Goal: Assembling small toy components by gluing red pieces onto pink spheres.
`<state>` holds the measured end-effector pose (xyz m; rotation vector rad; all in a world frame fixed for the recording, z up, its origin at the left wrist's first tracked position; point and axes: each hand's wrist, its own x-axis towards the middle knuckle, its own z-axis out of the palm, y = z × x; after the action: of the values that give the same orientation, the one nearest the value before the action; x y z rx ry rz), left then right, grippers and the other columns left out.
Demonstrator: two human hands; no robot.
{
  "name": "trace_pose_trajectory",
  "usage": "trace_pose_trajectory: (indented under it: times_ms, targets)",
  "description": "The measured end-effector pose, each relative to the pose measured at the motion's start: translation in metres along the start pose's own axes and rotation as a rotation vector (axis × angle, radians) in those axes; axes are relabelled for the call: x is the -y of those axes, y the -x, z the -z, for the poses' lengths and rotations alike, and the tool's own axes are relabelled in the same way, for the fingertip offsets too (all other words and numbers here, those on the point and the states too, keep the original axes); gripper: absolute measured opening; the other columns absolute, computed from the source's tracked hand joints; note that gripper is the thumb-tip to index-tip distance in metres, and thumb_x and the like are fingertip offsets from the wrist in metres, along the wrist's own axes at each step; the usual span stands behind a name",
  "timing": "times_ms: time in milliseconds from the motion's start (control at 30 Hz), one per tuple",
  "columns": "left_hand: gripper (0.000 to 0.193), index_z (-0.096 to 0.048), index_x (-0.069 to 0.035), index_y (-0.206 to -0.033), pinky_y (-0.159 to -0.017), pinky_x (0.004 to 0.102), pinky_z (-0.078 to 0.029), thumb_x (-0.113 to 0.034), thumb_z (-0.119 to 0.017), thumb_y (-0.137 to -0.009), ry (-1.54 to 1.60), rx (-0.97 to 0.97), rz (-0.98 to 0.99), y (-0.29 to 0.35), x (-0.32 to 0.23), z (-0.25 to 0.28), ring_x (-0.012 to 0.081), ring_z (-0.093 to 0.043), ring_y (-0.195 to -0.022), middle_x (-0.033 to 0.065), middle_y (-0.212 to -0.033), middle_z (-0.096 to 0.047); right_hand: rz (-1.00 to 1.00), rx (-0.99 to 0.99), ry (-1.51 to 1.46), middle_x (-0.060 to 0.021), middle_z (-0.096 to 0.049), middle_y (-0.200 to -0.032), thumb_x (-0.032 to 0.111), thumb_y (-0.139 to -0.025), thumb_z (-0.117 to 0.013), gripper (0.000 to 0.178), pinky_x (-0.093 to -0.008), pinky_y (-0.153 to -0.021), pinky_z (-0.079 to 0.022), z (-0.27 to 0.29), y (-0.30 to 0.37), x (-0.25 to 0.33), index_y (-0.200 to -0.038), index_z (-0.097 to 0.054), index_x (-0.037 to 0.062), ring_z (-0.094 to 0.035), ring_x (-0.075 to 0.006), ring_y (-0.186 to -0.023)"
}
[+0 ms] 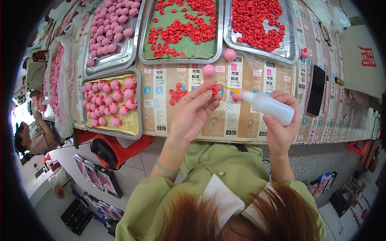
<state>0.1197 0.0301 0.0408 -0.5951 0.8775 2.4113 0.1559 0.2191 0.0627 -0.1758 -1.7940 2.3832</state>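
My left hand (pixel 189 114) pinches a small red oval piece with a hollow middle (pixel 215 90) between thumb and fingertips. Wrapped in my right hand (pixel 284 130) is a white squeeze bottle (pixel 273 107), tilted so that its yellow nozzle (pixel 234 90) points left at the red piece. Whether the tip touches the piece is too small to tell. A pink ball (pixel 208 71) rests on the table just beyond my left fingertips, with another pink ball (pixel 230 55) farther back. A third pink ball (pixel 238 96) is partly behind the nozzle. Several loose red pieces (pixel 177 94) lie left of my left hand.
Metal trays line the far side: one with pink balls (pixel 110 36), two with red pieces (pixel 181 32) (pixel 257 28). A near-left tray (pixel 140 116) holds pink balls with red pieces on them. A phone (pixel 315 90) lies right. A red stool (pixel 128 152) stands below the table edge.
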Motion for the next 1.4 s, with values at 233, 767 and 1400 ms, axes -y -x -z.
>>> trace_pose_trajectory:
  times_ms: [233, 767, 1400]
  targets:
    - [0.026, -0.048, 0.0, -0.108, -0.076, 0.0248, -0.046, -0.008, -0.05, -0.083, 0.095, 0.082, 0.048, 0.0005, 0.004, 0.0093, 0.0145, -0.056, -0.086, 0.0102, -0.1, -0.056, 0.235, 0.108, 0.377, -0.0087, -0.047, -0.092, 0.005, -0.06, -0.073, 0.043, -0.0267, -0.073, -0.04, -0.0014, 0.0039, 0.0038, -0.094, -0.047, 0.0024, -0.047, -0.0161, -0.083]
    - [0.026, -0.049, 0.001, -0.108, -0.075, 0.0247, -0.046, -0.009, -0.049, -0.084, 0.113, 0.115, 0.076, 0.0041, 0.007, 0.007, 0.0136, -0.055, -0.085, 0.0085, -0.096, -0.056, 0.26, 0.096, 0.447, -0.007, -0.049, -0.088, 0.008, -0.062, -0.072, 0.039, -0.0256, -0.071, -0.04, -0.0047, 0.0054, -0.0003, -0.092, -0.048, 0.0027, -0.049, -0.0153, -0.081]
    - [0.025, -0.048, 0.0, -0.109, -0.075, 0.025, -0.046, -0.006, -0.047, -0.084, 0.036, 0.031, -0.006, 0.0022, 0.0075, 0.0094, 0.0137, -0.053, -0.085, 0.0113, -0.102, -0.054, 0.121, -0.021, 0.323, -0.0065, -0.051, -0.088, 0.004, -0.063, -0.07, 0.037, -0.0255, -0.069, -0.041, -0.0027, 0.0059, 0.0, -0.093, -0.047, 0.0023, -0.049, -0.0135, -0.079]
